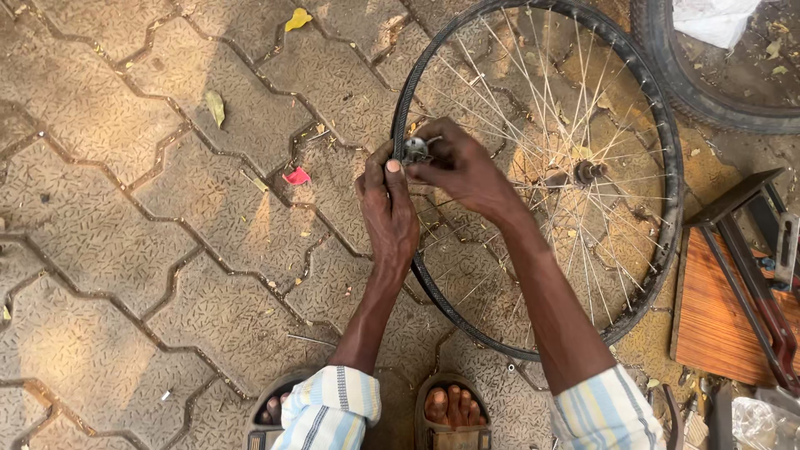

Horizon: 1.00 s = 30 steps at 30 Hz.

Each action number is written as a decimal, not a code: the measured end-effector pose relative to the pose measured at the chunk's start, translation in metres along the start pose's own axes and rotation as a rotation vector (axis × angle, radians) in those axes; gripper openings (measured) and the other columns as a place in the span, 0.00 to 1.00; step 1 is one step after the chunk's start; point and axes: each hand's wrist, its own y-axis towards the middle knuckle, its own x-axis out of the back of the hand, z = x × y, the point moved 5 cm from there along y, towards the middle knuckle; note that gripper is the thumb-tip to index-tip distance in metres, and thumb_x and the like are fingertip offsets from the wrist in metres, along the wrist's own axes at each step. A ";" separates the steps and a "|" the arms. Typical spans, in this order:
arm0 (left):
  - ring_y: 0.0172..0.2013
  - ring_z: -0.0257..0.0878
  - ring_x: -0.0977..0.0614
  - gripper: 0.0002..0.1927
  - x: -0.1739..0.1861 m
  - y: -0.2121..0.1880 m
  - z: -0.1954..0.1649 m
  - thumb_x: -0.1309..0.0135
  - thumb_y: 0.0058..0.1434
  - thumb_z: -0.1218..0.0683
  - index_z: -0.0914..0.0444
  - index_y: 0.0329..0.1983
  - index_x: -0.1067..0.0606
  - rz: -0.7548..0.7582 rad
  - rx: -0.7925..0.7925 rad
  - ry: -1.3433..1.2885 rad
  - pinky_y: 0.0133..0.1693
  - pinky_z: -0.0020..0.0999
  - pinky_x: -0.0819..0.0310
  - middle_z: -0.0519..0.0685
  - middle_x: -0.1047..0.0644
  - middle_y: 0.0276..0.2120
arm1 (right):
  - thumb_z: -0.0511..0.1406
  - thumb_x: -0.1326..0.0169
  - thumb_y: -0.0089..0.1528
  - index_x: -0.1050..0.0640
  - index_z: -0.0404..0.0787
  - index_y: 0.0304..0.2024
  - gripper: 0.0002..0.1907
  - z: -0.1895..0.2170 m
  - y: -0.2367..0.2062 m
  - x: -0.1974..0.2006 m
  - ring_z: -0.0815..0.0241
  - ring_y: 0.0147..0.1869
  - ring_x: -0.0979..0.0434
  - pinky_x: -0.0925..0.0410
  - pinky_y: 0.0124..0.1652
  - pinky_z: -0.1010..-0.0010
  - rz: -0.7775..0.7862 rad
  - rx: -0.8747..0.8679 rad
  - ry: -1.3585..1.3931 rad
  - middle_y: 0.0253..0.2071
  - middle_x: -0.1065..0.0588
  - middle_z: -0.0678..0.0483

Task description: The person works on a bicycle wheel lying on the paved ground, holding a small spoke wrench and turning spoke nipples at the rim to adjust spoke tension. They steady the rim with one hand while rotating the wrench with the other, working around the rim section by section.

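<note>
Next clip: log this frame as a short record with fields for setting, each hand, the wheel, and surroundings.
setting: outdoor paving, seen from above
left hand: grips the wheel rim at its near edge, thumb up against a small metal part
right hand: fingers pinch the same metal part at the rim
wheel: spoked bicycle wheel, hub visible
feet: in sandals, at bottom edge
surroundings: tyre top right; wooden board with metal stand at right; leaves on the paving
</note>
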 end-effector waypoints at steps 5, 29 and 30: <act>0.34 0.41 0.27 0.25 -0.003 0.000 0.007 0.66 0.74 0.44 0.60 0.64 0.30 0.023 0.166 -0.044 0.36 0.46 0.25 0.54 0.29 0.39 | 0.37 0.43 0.65 0.26 0.42 0.48 0.11 -0.009 0.001 0.003 0.57 0.36 0.16 0.22 0.36 0.64 -0.069 -0.243 -0.355 0.42 0.18 0.49; 0.36 0.37 0.25 0.26 0.002 0.016 -0.010 0.63 0.77 0.41 0.61 0.68 0.30 0.062 0.000 -0.073 0.36 0.38 0.28 0.51 0.29 0.36 | 0.38 0.42 0.66 0.20 0.41 0.56 0.17 -0.004 -0.021 0.024 0.56 0.37 0.23 0.31 0.38 0.59 -0.187 0.128 -0.600 0.38 0.20 0.45; 0.34 0.38 0.28 0.27 0.003 0.015 -0.008 0.63 0.76 0.41 0.60 0.68 0.29 0.075 0.056 -0.069 0.35 0.40 0.32 0.51 0.31 0.33 | 0.37 0.44 0.66 0.20 0.42 0.57 0.17 -0.005 -0.017 0.022 0.57 0.36 0.23 0.31 0.36 0.62 -0.111 0.120 -0.505 0.38 0.20 0.46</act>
